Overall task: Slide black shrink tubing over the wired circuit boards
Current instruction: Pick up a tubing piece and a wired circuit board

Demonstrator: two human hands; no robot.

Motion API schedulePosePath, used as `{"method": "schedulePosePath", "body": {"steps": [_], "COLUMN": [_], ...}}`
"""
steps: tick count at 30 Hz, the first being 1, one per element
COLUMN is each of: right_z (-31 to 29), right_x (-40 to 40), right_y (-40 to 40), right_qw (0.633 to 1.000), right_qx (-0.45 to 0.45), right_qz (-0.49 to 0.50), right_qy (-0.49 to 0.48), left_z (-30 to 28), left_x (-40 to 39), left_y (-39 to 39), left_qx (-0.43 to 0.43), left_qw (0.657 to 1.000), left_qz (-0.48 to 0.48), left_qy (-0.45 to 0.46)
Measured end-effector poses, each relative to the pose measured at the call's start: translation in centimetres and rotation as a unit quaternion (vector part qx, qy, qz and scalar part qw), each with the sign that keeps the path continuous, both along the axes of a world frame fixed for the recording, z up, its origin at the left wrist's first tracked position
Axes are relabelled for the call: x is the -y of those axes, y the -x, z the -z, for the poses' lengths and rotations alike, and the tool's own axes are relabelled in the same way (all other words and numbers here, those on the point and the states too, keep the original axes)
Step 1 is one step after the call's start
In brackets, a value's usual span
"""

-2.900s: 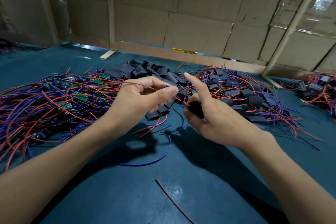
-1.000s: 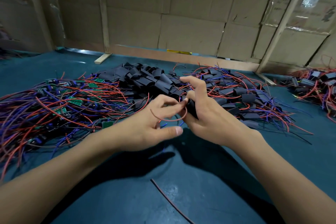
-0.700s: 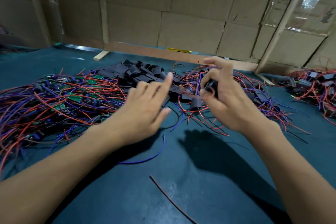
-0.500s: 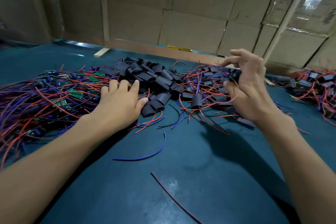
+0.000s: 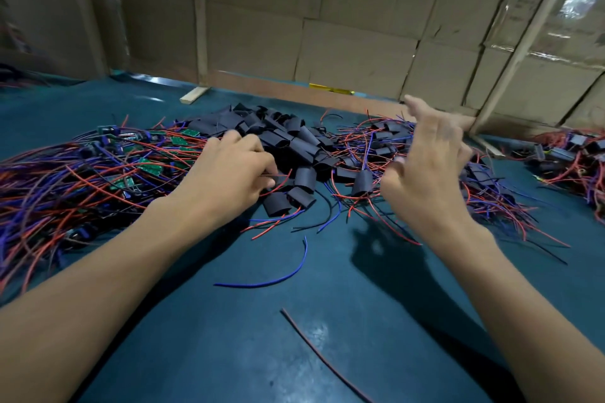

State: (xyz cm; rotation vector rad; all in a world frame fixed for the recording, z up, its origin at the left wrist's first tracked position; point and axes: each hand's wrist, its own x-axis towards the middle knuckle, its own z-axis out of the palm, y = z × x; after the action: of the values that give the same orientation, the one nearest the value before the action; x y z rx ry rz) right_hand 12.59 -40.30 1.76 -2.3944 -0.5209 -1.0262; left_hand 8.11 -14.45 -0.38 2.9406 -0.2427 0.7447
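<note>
Our left hand (image 5: 229,170) seems to pinch wires among unsleeved boards (image 5: 150,168); our right hand (image 5: 425,167) hovers empty beside finished sleeved boards (image 5: 386,141); many remain.

cardboard sheets (image 5: 353,46) line the wall behind the teal table (image 5: 229,353), a wooden block (image 5: 193,95) at its far edge.

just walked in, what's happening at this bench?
A person is sleeving wired circuit boards in black shrink tubing. Bare boards with red and blue wires are heaped on the left, loose tubing is piled in the middle, and sleeved boards lie to the right. The left hand is down at the edge of the bare pile, fingers curled at a red wire; a firm grip isn't clear. The right hand hovers open and empty over the sleeved pile.
</note>
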Motion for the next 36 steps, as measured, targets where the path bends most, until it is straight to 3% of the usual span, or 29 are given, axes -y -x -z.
{"method": "schedulePosePath", "body": {"steps": [3, 8, 11, 13, 17, 21, 23, 26, 27, 30, 32, 36], "right_z": [0.9, 3.3, 3.4, 3.3, 3.9, 5.7, 5.7, 5.3, 5.1, 4.7, 4.4, 4.2], "right_x": [-2.2, -4.6, -5.0, -4.9, -4.6, -4.6, -4.6, -4.3, -4.2, -3.6, -3.4, -3.4], "right_y": [1.6, 2.7, 2.4, 2.1, 1.7, 1.6, 1.7, 1.8, 1.8, 1.7, 1.6, 1.7], "right_qw": [0.995, 0.97, 0.954, 0.946, 0.901, 0.935, 0.938, 0.941, 0.938, 0.931, 0.929, 0.933], "right_qx": [0.008, -0.062, -0.062, -0.079, -0.227, -0.221, -0.22, -0.176, -0.159, -0.169, -0.186, -0.14], "right_qz": [-0.1, -0.227, -0.292, -0.307, -0.339, -0.27, -0.263, -0.281, -0.286, -0.294, -0.295, -0.294], "right_qy": [0.029, 0.064, -0.002, -0.068, -0.15, -0.059, -0.044, 0.067, 0.111, 0.134, 0.126, 0.154], "left_z": [-0.2, -0.6, -0.8, -0.7, 0.0, 0.0, -0.8, -2.3, -2.6, -2.7, -2.2, -1.8], "left_x": [0.3, 1.6, 1.5, 1.2, 1.2, 0.9, 0.2, -1.9, -2.6, -3.3, -2.9, -2.4], "left_y": [0.6, 0.8, 0.7, 0.7, 0.6, 0.7, 0.8, 0.7, 0.7, 1.2, 1.3, 1.0], "left_qx": [0.064, 0.106, 0.137, 0.139, 0.126, 0.038, 0.046, 0.164, 0.15, -0.029, -0.107, -0.112], "left_qw": [0.998, 0.99, 0.976, 0.971, 0.962, 0.965, 0.979, 0.984, 0.978, 0.939, 0.919, 0.932], "left_qz": [0.015, 0.087, 0.163, 0.182, 0.192, 0.195, 0.137, -0.06, -0.146, -0.342, -0.378, -0.337], "left_qy": [0.001, 0.016, 0.035, 0.071, 0.149, 0.172, 0.142, 0.042, 0.014, -0.013, -0.035, -0.066]}}
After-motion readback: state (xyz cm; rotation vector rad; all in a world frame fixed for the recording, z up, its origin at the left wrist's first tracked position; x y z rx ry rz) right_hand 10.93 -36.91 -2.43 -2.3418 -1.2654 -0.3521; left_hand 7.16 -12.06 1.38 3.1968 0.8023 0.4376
